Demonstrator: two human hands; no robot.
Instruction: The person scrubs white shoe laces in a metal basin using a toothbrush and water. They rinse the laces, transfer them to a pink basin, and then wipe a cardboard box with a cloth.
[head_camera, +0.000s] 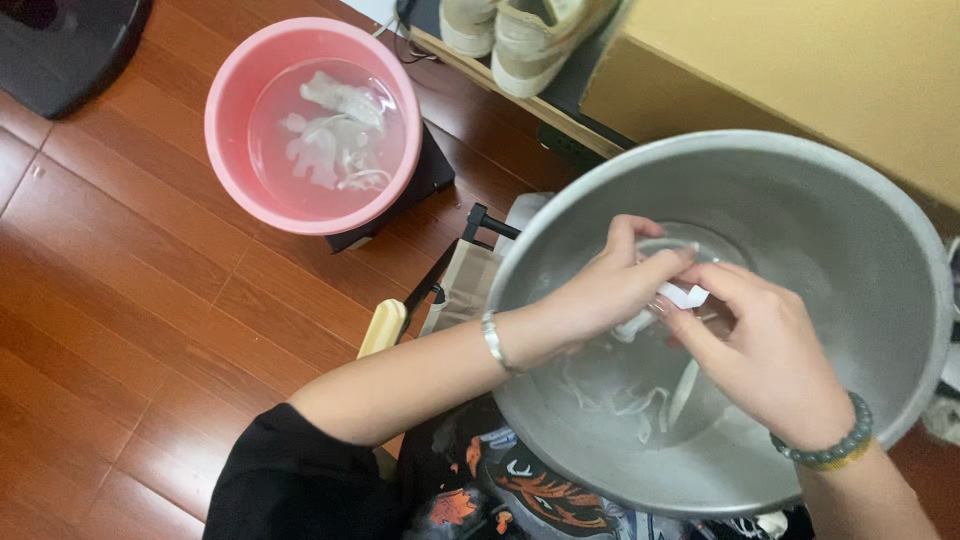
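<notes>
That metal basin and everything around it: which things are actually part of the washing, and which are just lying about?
In use:
left hand
right hand
white lace pinched between them
metal basin
pink basin holding more soaking laces

Lying about:
pale shoes
black object on the wooden floor

A single camera, worn on the person's head, is looking almost straight down, tilting slightly forward over the lap. It is sitting close to the metal basin (800, 200), which is filling the right half of the view and running off near the bottom edge. The wooden floor (120, 300) is taking up the left half, with the pink tub (230, 90) lying farther off near the top edge. No second view is sharing the scene.
</notes>
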